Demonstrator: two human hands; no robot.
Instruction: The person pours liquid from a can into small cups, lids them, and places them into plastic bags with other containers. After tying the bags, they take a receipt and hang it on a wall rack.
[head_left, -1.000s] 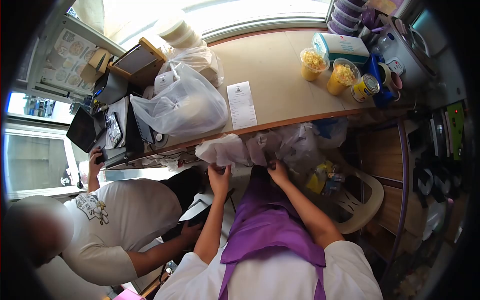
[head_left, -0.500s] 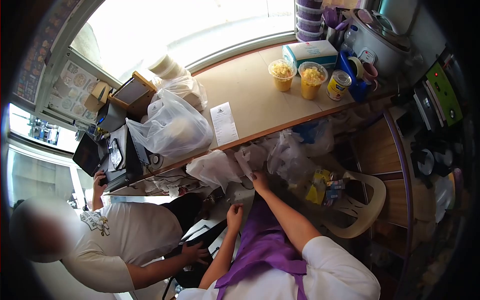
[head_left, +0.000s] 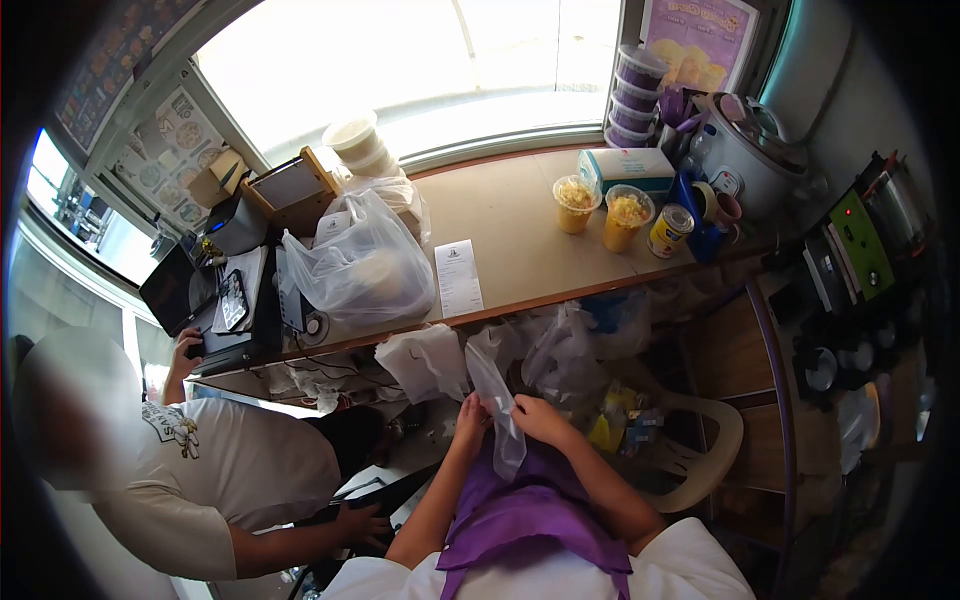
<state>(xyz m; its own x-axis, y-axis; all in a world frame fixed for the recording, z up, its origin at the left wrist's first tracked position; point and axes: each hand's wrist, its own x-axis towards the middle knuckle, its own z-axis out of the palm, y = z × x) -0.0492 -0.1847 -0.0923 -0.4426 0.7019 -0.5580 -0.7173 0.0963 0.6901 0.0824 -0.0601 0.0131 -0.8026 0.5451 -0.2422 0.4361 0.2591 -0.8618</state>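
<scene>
A thin, folded white plastic bag (head_left: 508,455) hangs lengthwise in front of my purple apron, below the counter's front edge. My left hand (head_left: 473,418) pinches its left edge. On the other side, my right hand (head_left: 540,419) has its fingers closed on the bag's right edge. More white plastic bags (head_left: 425,362) hang under the counter, just beyond my hands. Up on the counter, a filled clear plastic bag (head_left: 365,265) with a round container inside stands left of a printed receipt (head_left: 459,280).
Two yellow-filled cups (head_left: 626,222) and a can (head_left: 671,232) stand on the counter's right, near a tissue box (head_left: 627,170) and rice cooker (head_left: 745,150). A plastic chair (head_left: 715,440) is at my right. Another person (head_left: 230,470) is at my left, one hand by a laptop (head_left: 190,300).
My right hand has drawn a bag from under the counter towards me. My left hand has moved up and taken its other edge. The view has tilted up slightly.
</scene>
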